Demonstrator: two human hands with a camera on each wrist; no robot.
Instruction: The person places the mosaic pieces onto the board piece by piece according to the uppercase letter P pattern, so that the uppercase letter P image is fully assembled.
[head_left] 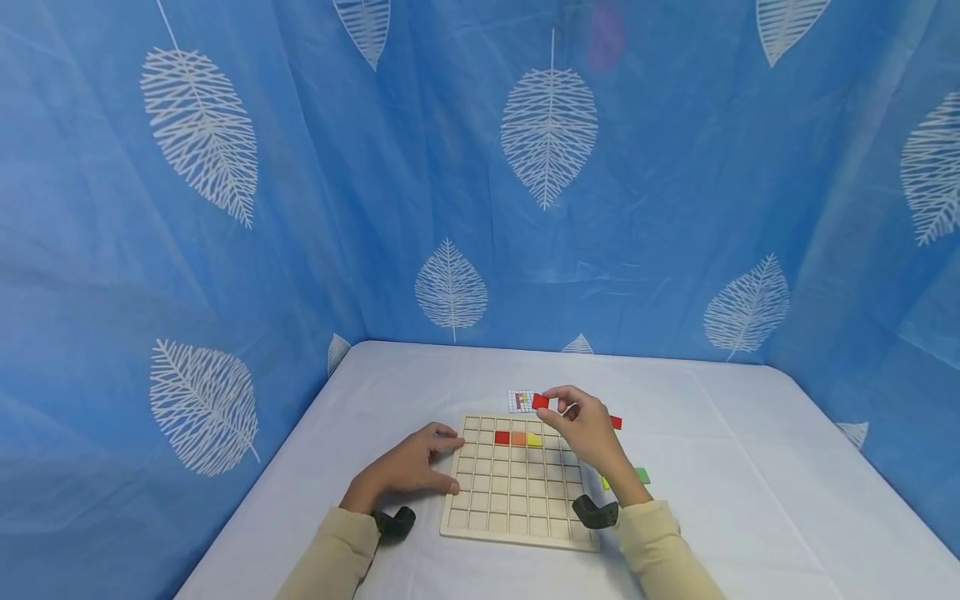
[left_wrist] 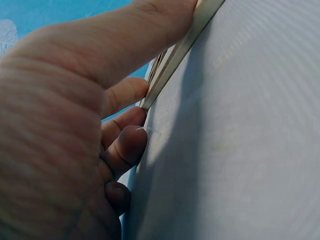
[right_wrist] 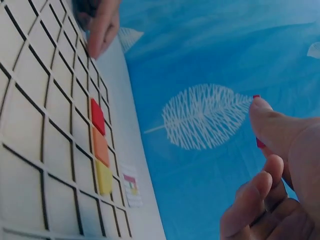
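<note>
My right hand [head_left: 588, 429] pinches a red square tile [head_left: 540, 402] between thumb and fingertips, raised above the far edge of a wooden grid board [head_left: 517, 523]. In the right wrist view only small parts of that tile [right_wrist: 260, 143] show past the thumb. Along the board's left edge rests my left hand [head_left: 408, 461], thumb and index finger apart and touching the rim; the left wrist view has its thumb [left_wrist: 150, 30] on the board's side [left_wrist: 172, 65]. Side by side in one row near the far edge sit a red tile [head_left: 502, 437], an orange tile [head_left: 518, 438] and a yellow tile [head_left: 534, 440].
Behind the board lies a small printed pattern card [head_left: 519, 402], partly overlapped by the held tile. To the right on the white tabletop [head_left: 735, 467] are another red tile [head_left: 616, 422], a green tile [head_left: 642, 475] and a yellow piece [head_left: 605, 482] partly behind the right forearm. Blue leaf-print curtains surround the table.
</note>
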